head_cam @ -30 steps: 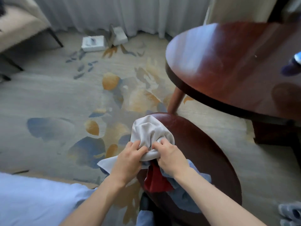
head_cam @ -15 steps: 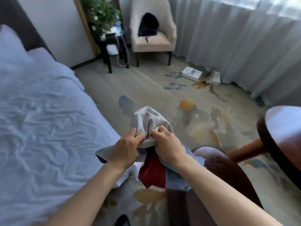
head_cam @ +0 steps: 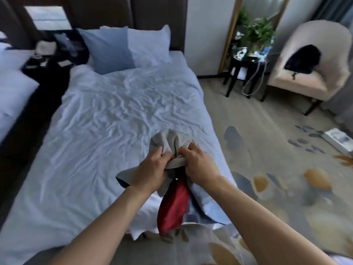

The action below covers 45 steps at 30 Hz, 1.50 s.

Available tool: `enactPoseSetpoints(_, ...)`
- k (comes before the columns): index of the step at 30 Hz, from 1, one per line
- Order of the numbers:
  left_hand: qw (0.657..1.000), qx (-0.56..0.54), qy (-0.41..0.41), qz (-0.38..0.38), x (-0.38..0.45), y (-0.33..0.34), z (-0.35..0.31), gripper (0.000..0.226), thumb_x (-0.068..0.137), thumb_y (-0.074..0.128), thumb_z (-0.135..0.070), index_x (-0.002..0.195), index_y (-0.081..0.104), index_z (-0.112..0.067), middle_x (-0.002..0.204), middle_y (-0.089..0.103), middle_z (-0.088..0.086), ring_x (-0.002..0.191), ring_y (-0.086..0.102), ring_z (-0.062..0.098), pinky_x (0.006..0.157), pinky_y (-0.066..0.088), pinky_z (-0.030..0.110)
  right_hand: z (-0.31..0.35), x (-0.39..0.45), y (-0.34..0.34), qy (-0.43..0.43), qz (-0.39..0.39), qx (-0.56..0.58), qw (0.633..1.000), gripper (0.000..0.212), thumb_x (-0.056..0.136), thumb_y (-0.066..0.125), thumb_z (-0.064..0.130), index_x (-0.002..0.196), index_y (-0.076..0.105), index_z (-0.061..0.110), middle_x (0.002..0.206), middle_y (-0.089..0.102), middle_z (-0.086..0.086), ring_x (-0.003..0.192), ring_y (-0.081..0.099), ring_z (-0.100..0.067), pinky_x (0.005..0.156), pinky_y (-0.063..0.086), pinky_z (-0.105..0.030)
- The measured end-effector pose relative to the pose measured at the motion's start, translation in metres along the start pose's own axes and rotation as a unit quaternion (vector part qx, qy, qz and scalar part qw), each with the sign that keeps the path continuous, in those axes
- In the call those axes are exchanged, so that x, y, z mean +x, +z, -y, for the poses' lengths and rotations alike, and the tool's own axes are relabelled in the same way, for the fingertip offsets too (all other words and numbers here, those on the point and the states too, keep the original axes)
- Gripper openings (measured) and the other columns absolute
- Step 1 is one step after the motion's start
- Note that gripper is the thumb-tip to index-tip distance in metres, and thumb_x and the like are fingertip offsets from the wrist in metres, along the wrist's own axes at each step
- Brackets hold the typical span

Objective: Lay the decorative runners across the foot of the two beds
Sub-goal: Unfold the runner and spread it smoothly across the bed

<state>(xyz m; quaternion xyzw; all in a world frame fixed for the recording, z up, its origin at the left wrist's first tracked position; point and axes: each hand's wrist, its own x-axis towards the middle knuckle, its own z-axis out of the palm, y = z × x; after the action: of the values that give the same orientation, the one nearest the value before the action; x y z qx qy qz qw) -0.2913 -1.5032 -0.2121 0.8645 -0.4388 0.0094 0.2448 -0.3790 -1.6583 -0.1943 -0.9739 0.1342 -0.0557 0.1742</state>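
Observation:
A bunched runner (head_cam: 170, 143) of grey cloth with a red part (head_cam: 174, 205) hanging below is held up over the foot corner of the near bed (head_cam: 107, 119). My left hand (head_cam: 150, 169) grips its left side and my right hand (head_cam: 198, 165) grips its right side, knuckles close together. The bed has a wrinkled white cover and two pillows (head_cam: 126, 48) at the dark headboard. A second bed (head_cam: 13, 92) shows only at the left edge.
A dark gap with a cluttered nightstand (head_cam: 49, 60) separates the beds. On the right stand a small black table with a plant (head_cam: 252, 54) and a cream armchair (head_cam: 313, 69) holding a dark bag. A white box (head_cam: 340, 140) lies on the patterned carpet.
My view has swung left from the round wooden tables and carpet to the near bed. Both hands kept hold of the bunched runner, which is now above the bed's foot corner.

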Motion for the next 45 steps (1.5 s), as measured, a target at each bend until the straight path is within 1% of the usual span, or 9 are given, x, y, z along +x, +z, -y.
enactPoseSetpoints(3, 0.999, 0.005, -0.042, -0.008, -0.01, -0.03, 0.062, 0.024, 0.079, 0.053, -0.029, 0.098, 0.063, -0.018, 0.092, 0.045, -0.003, 0.077, 0.053, 0.023, 0.049, 0.044, 0.032, 0.054, 0.045, 0.029, -0.038, 0.027, 0.004, 0.999, 0.046, 0.078, 0.054, 0.0, 0.12, 0.059, 0.019, 0.112, 0.051, -0.009, 0.086, 0.059, -0.036, 0.063, 0.04, -0.034)
enactPoseSetpoints(6, 0.996, 0.011, -0.082, -0.017, -0.022, -0.053, 0.117, 0.022, 0.077, 0.069, -0.02, 0.096, 0.06, -0.021, 0.089, 0.033, -0.011, 0.074, 0.053, 0.022, 0.047, 0.038, 0.029, 0.1, 0.083, 0.054, -0.076, 0.049, 0.002, 0.996, 0.044, 0.082, 0.054, 0.001, 0.122, 0.058, 0.019, 0.112, 0.051, -0.009, 0.083, 0.062, -0.036, 0.062, 0.043, -0.036)
enactPoseSetpoints(10, 0.992, 0.019, -0.122, -0.04, -0.028, -0.078, 0.174, 0.025, 0.078, 0.045, -0.032, 0.096, 0.059, -0.021, 0.091, 0.036, -0.01, 0.075, 0.051, 0.019, 0.049, 0.038, 0.029, 0.149, 0.132, 0.078, -0.121, 0.074, -0.001, 0.99, 0.043, 0.082, 0.054, 0.001, 0.121, 0.057, 0.019, 0.112, 0.051, -0.009, 0.081, 0.063, -0.034, 0.061, 0.049, -0.038)
enactPoseSetpoints(13, 0.988, 0.023, -0.148, -0.043, -0.019, -0.091, 0.209, 0.019, 0.078, 0.061, -0.017, 0.097, 0.058, -0.021, 0.094, 0.04, -0.008, 0.082, 0.049, 0.017, 0.051, 0.041, 0.03, 0.171, 0.173, 0.092, -0.143, 0.096, 0.003, 0.985, 0.043, 0.081, 0.054, 0.0, 0.119, 0.057, 0.02, 0.112, 0.051, -0.009, 0.082, 0.062, -0.034, 0.067, 0.053, -0.041)
enactPoseSetpoints(18, 0.981, 0.049, -0.184, -0.026, 0.02, -0.096, 0.264, 0.022, 0.08, 0.065, -0.006, 0.099, 0.061, -0.015, 0.096, 0.043, -0.002, 0.082, 0.052, 0.022, 0.052, 0.049, 0.037, 0.182, 0.248, 0.121, -0.155, 0.111, -0.006, 0.982, 0.04, 0.08, 0.055, 0.002, 0.116, 0.057, 0.02, 0.109, 0.051, -0.007, 0.081, 0.062, -0.034, 0.058, 0.039, -0.034)
enactPoseSetpoints(23, 0.977, 0.064, -0.203, 0.027, 0.045, -0.081, 0.317, 0.019, 0.085, 0.061, -0.008, 0.102, 0.061, -0.014, 0.098, 0.048, 0.003, 0.089, 0.054, 0.026, 0.058, 0.052, 0.042, 0.18, 0.297, 0.166, -0.153, 0.155, 0.006, 0.976, 0.036, 0.082, 0.055, 0.007, 0.115, 0.055, 0.021, 0.109, 0.052, -0.006, 0.082, 0.063, -0.034, 0.063, 0.05, -0.039)
enactPoseSetpoints(34, 0.955, 0.031, -0.265, 0.132, 0.025, -0.017, 0.43, 0.017, 0.083, 0.061, -0.007, 0.096, 0.058, -0.018, 0.092, 0.039, -0.006, 0.083, 0.055, 0.023, 0.055, 0.042, 0.029, 0.191, 0.333, 0.288, -0.133, 0.234, -0.017, 0.963, 0.033, 0.089, 0.054, 0.02, 0.121, 0.053, 0.025, 0.111, 0.052, -0.002, 0.095, 0.062, -0.027, 0.071, 0.048, -0.038)
enactPoseSetpoints(40, 0.951, 0.039, -0.234, 0.196, 0.02, 0.027, 0.481, 0.05, 0.085, 0.07, -0.029, 0.132, 0.054, -0.021, 0.145, 0.038, 0.008, 0.123, 0.048, 0.031, 0.091, 0.051, 0.044, 0.172, 0.315, 0.347, -0.027, 0.253, -0.045, 0.966, 0.051, 0.092, 0.054, 0.03, 0.14, 0.038, 0.024, 0.128, 0.048, -0.004, 0.114, 0.05, -0.026, 0.095, 0.043, -0.04)
enactPoseSetpoints(45, 0.957, 0.068, -0.132, 0.248, 0.037, 0.054, 0.475, 0.049, 0.086, 0.064, -0.042, 0.13, 0.049, -0.027, 0.146, 0.035, 0.004, 0.135, 0.037, 0.027, 0.107, 0.035, 0.053, 0.145, 0.289, 0.35, 0.093, 0.264, -0.065, 0.958, 0.062, 0.089, 0.058, 0.042, 0.143, 0.033, 0.023, 0.133, 0.046, -0.003, 0.119, 0.048, -0.024, 0.1, 0.04, -0.038)
